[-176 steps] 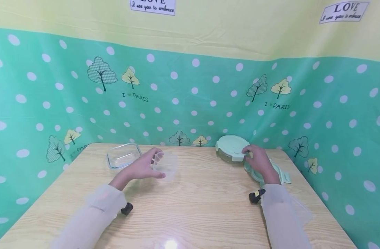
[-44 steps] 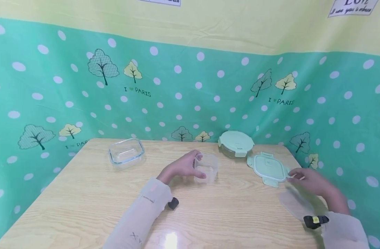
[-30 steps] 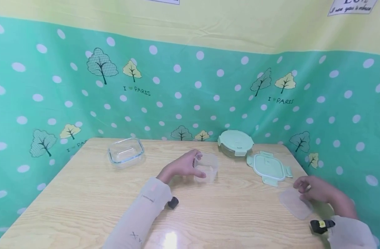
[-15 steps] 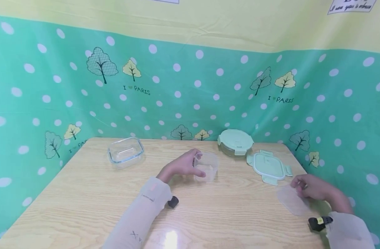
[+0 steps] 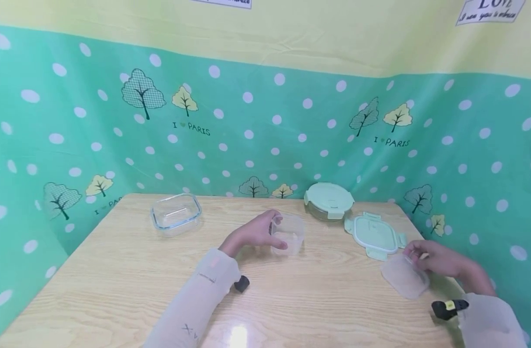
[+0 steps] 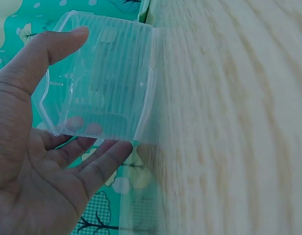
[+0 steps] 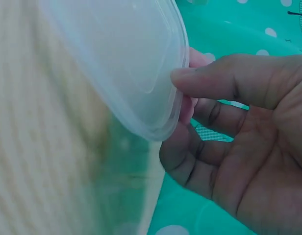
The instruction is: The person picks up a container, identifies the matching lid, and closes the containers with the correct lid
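Near the middle of the table, my left hand (image 5: 258,231) grips a clear plastic container (image 5: 291,232). In the left wrist view its thumb lies along one side of the ribbed container (image 6: 107,78) and the fingers are at the opposite side. At the right of the table my right hand (image 5: 444,261) pinches a translucent plastic lid (image 5: 405,276) by its edge. The right wrist view shows the thumb on top of the lid's (image 7: 126,58) rim, fingers beneath. The lid is tilted up from the wood there.
A rectangular glass dish (image 5: 176,215) stands at the back left. A round glass container with a mint-green lid (image 5: 329,199) sits at the back right, and a loose mint-green snap lid (image 5: 376,234) lies in front of it. Polka-dot cloth (image 5: 230,145) hangs behind the table (image 5: 291,309).
My left hand moved rightward with the container since the oldest frame. My right hand went from the round container past the green lid to the translucent lid, now pinched and lifted at its edge.
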Motion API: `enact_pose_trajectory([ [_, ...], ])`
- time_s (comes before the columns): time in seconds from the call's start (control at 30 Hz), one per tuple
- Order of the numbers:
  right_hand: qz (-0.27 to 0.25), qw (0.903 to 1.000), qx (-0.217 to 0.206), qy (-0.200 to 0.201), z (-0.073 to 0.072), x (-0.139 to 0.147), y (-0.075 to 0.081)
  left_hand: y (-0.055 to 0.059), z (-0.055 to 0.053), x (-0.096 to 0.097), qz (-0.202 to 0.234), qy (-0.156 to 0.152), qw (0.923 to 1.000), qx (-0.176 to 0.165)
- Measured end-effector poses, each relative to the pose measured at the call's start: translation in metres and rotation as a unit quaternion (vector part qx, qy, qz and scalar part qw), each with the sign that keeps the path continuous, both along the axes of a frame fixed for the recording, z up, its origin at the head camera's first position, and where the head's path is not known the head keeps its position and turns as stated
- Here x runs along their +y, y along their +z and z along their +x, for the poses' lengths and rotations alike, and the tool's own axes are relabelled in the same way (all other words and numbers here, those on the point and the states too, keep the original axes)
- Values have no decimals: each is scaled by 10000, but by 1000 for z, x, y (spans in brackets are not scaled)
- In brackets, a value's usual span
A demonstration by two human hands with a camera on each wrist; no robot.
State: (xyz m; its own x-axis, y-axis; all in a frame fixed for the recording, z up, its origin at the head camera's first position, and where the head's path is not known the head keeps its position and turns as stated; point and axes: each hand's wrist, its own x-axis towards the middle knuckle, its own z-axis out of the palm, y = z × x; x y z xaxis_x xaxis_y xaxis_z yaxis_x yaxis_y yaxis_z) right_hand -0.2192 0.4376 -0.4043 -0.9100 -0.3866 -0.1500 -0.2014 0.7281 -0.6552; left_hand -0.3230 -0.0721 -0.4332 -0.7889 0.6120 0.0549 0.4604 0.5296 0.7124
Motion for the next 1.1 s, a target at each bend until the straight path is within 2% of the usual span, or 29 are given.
enact_pose_trajectory([
  [0.13, -90, 9997, 210, -21, -3, -4, 8, 1, 1, 0, -21, 9, 10000, 8],
  [0.4, 162, 9988, 155, -431, -12, -21, 35, 2, 3, 0, -7, 29, 10000, 29],
  [0.63, 337, 9970, 599, -349, -25, -40, 54, 0, 3, -1, 33, 17, 10000, 59],
  [0.73, 286, 9960, 752, -382, -30, -51, 61, 1, 4, -1, 59, 5, 10000, 62],
  [0.9, 217, 9947, 980, -222, -39, -69, 72, 0, 5, -2, 69, -12, 10000, 61],
  [1.1, 119, 9930, 1162, -176, -47, -91, 80, -1, 5, -1, 85, -14, 9999, 54],
])
